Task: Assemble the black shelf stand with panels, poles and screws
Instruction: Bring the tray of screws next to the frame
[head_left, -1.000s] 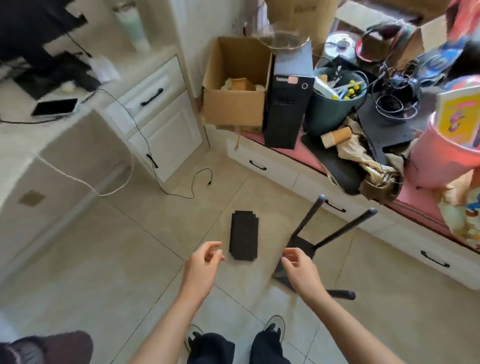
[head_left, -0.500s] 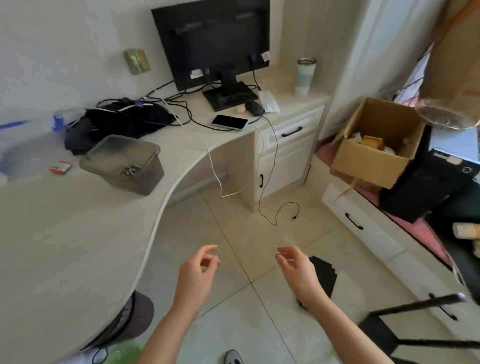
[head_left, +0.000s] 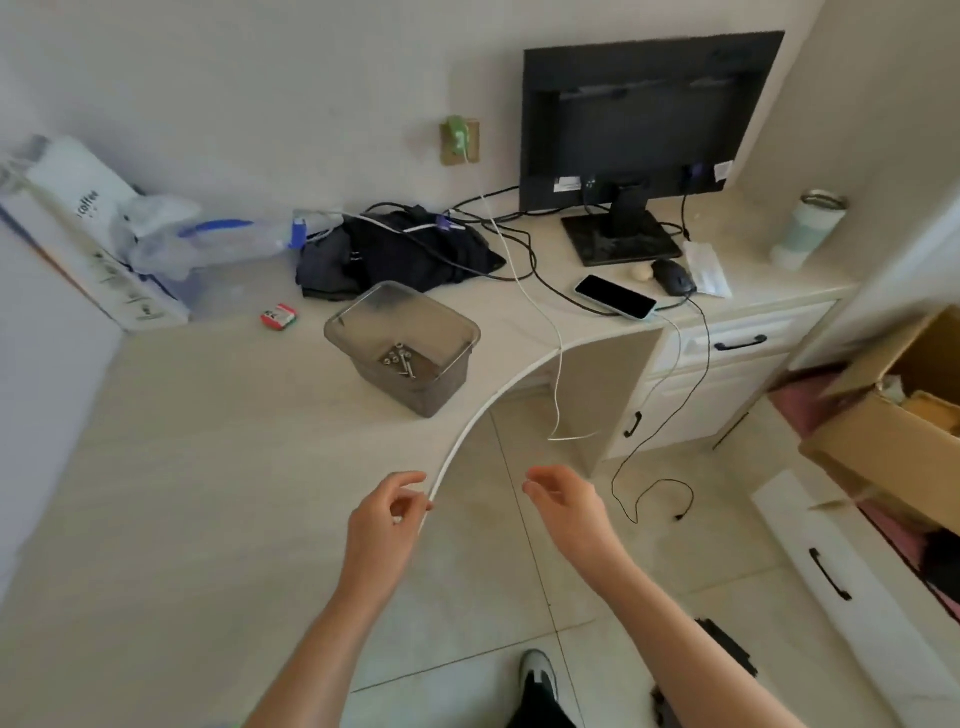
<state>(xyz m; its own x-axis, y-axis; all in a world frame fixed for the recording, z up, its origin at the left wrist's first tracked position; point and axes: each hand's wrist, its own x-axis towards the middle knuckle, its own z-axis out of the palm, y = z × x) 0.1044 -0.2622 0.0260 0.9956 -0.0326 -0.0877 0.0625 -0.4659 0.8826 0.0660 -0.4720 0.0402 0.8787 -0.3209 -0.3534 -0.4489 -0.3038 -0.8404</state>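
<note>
Steel screws (head_left: 399, 360) in a clear tub (head_left: 415, 387) mid-frame on the worktop (head_left: 208, 467), black panel (head_left: 727, 647) on the floor lower right, left hand (head_left: 384, 525) and right hand (head_left: 569, 506) empty, fingers loosely curled.

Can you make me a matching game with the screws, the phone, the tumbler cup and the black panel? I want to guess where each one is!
Things:
1. screws
2. phone
3. tumbler cup
4. black panel

Places:
A. on the floor, partly behind the right arm
B. inside the clear plastic tub
C. on the desk's far right end, by the wall
D. flat on the desk in front of the monitor, plugged into a cable

Pairs: 1-B, 2-D, 3-C, 4-A
</note>
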